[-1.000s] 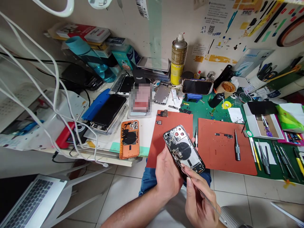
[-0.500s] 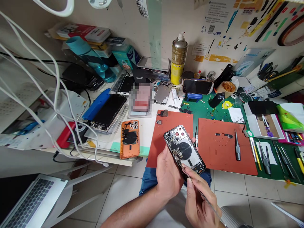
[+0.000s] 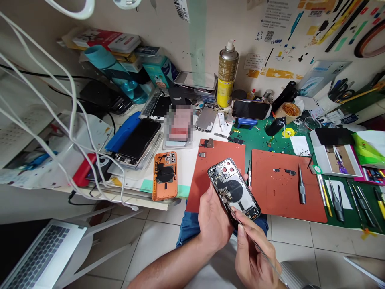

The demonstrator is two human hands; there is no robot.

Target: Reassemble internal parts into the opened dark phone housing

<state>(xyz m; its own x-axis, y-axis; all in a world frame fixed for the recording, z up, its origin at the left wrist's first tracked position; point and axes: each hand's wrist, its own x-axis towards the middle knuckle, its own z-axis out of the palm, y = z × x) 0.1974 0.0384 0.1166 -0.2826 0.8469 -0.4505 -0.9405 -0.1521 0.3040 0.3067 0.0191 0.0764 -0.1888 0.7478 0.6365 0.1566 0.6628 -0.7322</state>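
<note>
Your left hand [image 3: 214, 223]: curled, holding opened phone housing [image 3: 234, 189] | your right hand [image 3: 252, 257]: narrow pinch on steel pick [image 3: 266, 261] | tip: housing's 7 o'clock

Phone housing [image 3: 233, 190]: frame seen as polished metal, glossy; black disc on the inside face looks smooth and matt. Steel pick [image 3: 269, 263]: bright, thin metal shaft. Silicone mats [image 3: 284, 196]: terracotta, matt, smooth. Screwdriver [image 3: 302, 189]: dull metal, ridged handle. Aerosol can [image 3: 227, 76]: metal body, satin gold finish, plastic cap. Green rubber mat [image 3: 255, 138]: matt, counter's right side. Floor tiles [image 3: 153, 251]: pale ceramic, smooth, faint sheen. Laptop [image 3: 42, 257]: smooth pale casing, matt.
</note>
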